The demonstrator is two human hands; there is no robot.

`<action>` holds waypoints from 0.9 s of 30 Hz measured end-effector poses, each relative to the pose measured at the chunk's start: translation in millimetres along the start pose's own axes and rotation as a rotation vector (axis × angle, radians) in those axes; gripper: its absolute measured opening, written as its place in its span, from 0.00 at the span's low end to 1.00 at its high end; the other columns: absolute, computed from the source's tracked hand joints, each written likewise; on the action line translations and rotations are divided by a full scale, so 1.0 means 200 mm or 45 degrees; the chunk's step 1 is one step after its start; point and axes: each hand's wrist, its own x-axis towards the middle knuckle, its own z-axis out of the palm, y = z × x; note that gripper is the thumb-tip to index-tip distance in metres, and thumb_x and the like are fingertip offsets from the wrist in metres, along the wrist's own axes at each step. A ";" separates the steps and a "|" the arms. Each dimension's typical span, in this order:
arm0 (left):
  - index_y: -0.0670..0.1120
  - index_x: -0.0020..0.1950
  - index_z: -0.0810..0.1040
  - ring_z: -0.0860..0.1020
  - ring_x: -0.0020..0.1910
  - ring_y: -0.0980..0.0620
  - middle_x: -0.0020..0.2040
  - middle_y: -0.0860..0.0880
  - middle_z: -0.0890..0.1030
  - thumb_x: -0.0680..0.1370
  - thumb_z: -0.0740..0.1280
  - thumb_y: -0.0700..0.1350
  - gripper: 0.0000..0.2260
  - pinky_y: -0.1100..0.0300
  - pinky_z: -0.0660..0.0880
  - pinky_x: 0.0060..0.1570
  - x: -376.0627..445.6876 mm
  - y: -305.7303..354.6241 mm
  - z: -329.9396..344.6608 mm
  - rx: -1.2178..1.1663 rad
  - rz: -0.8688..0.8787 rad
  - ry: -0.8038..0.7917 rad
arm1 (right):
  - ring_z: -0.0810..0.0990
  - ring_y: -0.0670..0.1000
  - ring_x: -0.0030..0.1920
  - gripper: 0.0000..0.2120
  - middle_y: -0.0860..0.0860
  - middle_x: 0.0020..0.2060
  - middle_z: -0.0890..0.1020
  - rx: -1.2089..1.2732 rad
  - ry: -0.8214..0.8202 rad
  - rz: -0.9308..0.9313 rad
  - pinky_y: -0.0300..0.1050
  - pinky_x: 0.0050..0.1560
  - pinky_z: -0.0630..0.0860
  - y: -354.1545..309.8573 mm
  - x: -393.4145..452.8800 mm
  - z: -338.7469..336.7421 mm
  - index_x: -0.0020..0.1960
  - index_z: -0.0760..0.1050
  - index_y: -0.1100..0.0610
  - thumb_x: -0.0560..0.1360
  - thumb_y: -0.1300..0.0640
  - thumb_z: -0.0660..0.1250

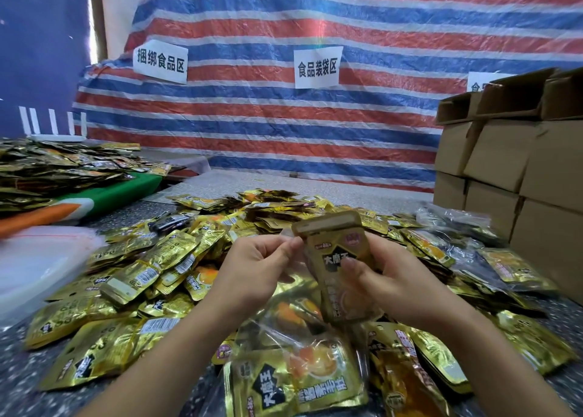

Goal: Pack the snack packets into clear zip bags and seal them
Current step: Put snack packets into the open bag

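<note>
Right hand [386, 278]: fingers curled round a gold foil snack packet with a black diamond label [336, 265], thumb pressed on its face; the packet is held upright above the table. A thin clear zip bag [291, 290] appears to be wrapped about the packet, its film blurred and hard to trace.

Left hand [255, 267]: thumb and forefinger are pinched on the bag's upper left edge, just beside the packet's top corner.

Below the hands: a clear bag already filled with gold packets [296, 375] is laid flat at the near edge.

Around: a loose heap of gold foil snack packets [151, 268] is spread over the speckled grey table [331, 185]. A stack of clear empty bags [34, 265] is seen at left, brown cardboard boxes [517, 164] are stacked at right, and a red, white and blue striped tarpaulin [315, 22] with white paper signs [318, 67] is hung behind.
</note>
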 end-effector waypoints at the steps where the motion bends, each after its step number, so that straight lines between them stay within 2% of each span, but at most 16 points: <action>1: 0.49 0.40 0.86 0.85 0.40 0.54 0.39 0.50 0.86 0.73 0.64 0.53 0.12 0.61 0.80 0.37 0.00 0.00 0.00 0.005 0.001 -0.015 | 0.79 0.39 0.37 0.06 0.36 0.37 0.80 -0.042 -0.044 0.012 0.31 0.35 0.74 -0.01 -0.01 -0.01 0.53 0.78 0.48 0.81 0.56 0.63; 4: 0.48 0.40 0.86 0.84 0.39 0.56 0.39 0.49 0.87 0.73 0.64 0.53 0.13 0.65 0.78 0.36 -0.01 -0.01 0.02 0.001 0.001 -0.070 | 0.80 0.41 0.37 0.05 0.37 0.36 0.79 -0.183 -0.179 0.049 0.39 0.36 0.77 -0.03 -0.02 -0.04 0.50 0.77 0.48 0.81 0.55 0.63; 6: 0.46 0.41 0.86 0.85 0.39 0.53 0.40 0.47 0.86 0.73 0.65 0.52 0.14 0.63 0.78 0.37 -0.01 -0.01 0.02 -0.025 -0.015 -0.088 | 0.80 0.43 0.36 0.06 0.41 0.34 0.79 -0.215 -0.229 0.082 0.46 0.38 0.79 -0.05 -0.02 -0.04 0.47 0.76 0.47 0.81 0.54 0.63; 7: 0.45 0.41 0.86 0.85 0.39 0.51 0.39 0.46 0.86 0.73 0.65 0.52 0.14 0.61 0.80 0.39 -0.01 -0.02 0.02 -0.028 -0.019 -0.092 | 0.80 0.44 0.36 0.07 0.42 0.35 0.79 -0.212 -0.254 0.094 0.46 0.38 0.80 -0.06 -0.02 -0.04 0.46 0.75 0.45 0.81 0.54 0.63; 10: 0.46 0.42 0.86 0.85 0.40 0.45 0.38 0.46 0.86 0.73 0.66 0.54 0.14 0.49 0.82 0.45 0.00 -0.03 0.00 0.027 -0.004 -0.096 | 0.79 0.37 0.39 0.11 0.34 0.39 0.80 -0.270 -0.312 0.060 0.33 0.36 0.74 -0.08 -0.02 -0.02 0.47 0.74 0.36 0.82 0.52 0.62; 12: 0.48 0.42 0.85 0.85 0.40 0.45 0.38 0.47 0.86 0.73 0.66 0.54 0.13 0.46 0.82 0.46 0.00 -0.03 0.00 0.089 0.030 -0.083 | 0.79 0.38 0.42 0.04 0.36 0.42 0.81 -0.359 -0.272 0.046 0.35 0.39 0.75 -0.07 -0.01 0.00 0.50 0.73 0.40 0.81 0.49 0.62; 13: 0.48 0.41 0.85 0.85 0.39 0.46 0.37 0.48 0.86 0.73 0.66 0.54 0.12 0.48 0.82 0.44 0.00 -0.04 0.00 0.105 0.047 -0.070 | 0.79 0.40 0.41 0.01 0.40 0.42 0.81 -0.402 -0.205 0.047 0.41 0.40 0.77 -0.06 0.00 0.01 0.50 0.73 0.42 0.81 0.47 0.63; 16: 0.48 0.37 0.84 0.84 0.34 0.52 0.34 0.49 0.85 0.73 0.66 0.53 0.12 0.61 0.80 0.34 0.00 -0.03 0.01 0.061 0.055 -0.035 | 0.79 0.45 0.37 0.04 0.45 0.38 0.80 -0.373 0.015 0.017 0.50 0.37 0.79 -0.04 -0.01 0.03 0.47 0.71 0.44 0.78 0.46 0.66; 18: 0.47 0.36 0.84 0.84 0.34 0.51 0.34 0.48 0.85 0.73 0.66 0.52 0.12 0.61 0.80 0.33 0.00 -0.03 0.01 0.013 0.035 -0.025 | 0.79 0.47 0.37 0.03 0.46 0.38 0.80 -0.349 0.046 -0.040 0.55 0.39 0.78 -0.04 -0.01 0.04 0.49 0.73 0.46 0.79 0.48 0.65; 20: 0.46 0.36 0.84 0.82 0.32 0.53 0.33 0.50 0.84 0.72 0.66 0.54 0.14 0.59 0.79 0.34 0.00 -0.04 0.02 0.087 0.048 -0.020 | 0.78 0.44 0.39 0.03 0.42 0.39 0.80 -0.370 -0.016 -0.098 0.51 0.40 0.76 -0.03 -0.01 0.05 0.52 0.74 0.45 0.81 0.49 0.63; 22: 0.41 0.36 0.82 0.77 0.29 0.55 0.29 0.50 0.80 0.72 0.66 0.57 0.19 0.61 0.74 0.31 0.00 -0.04 0.02 0.177 0.075 -0.028 | 0.77 0.41 0.42 0.07 0.38 0.42 0.80 -0.470 -0.111 -0.116 0.44 0.42 0.75 -0.03 0.00 0.07 0.58 0.74 0.42 0.82 0.48 0.60; 24: 0.40 0.37 0.82 0.75 0.28 0.56 0.29 0.46 0.80 0.72 0.65 0.58 0.21 0.63 0.72 0.30 0.00 -0.04 0.02 0.211 0.087 -0.021 | 0.77 0.42 0.44 0.10 0.39 0.45 0.80 -0.621 -0.123 -0.123 0.47 0.46 0.76 -0.04 0.00 0.09 0.61 0.72 0.42 0.83 0.46 0.56; 27: 0.46 0.34 0.83 0.77 0.27 0.59 0.28 0.52 0.81 0.72 0.66 0.56 0.15 0.66 0.71 0.28 0.00 -0.02 0.01 0.165 0.072 0.077 | 0.79 0.46 0.47 0.17 0.43 0.46 0.82 -0.655 0.044 -0.101 0.51 0.48 0.76 -0.07 0.01 0.11 0.62 0.72 0.45 0.82 0.40 0.50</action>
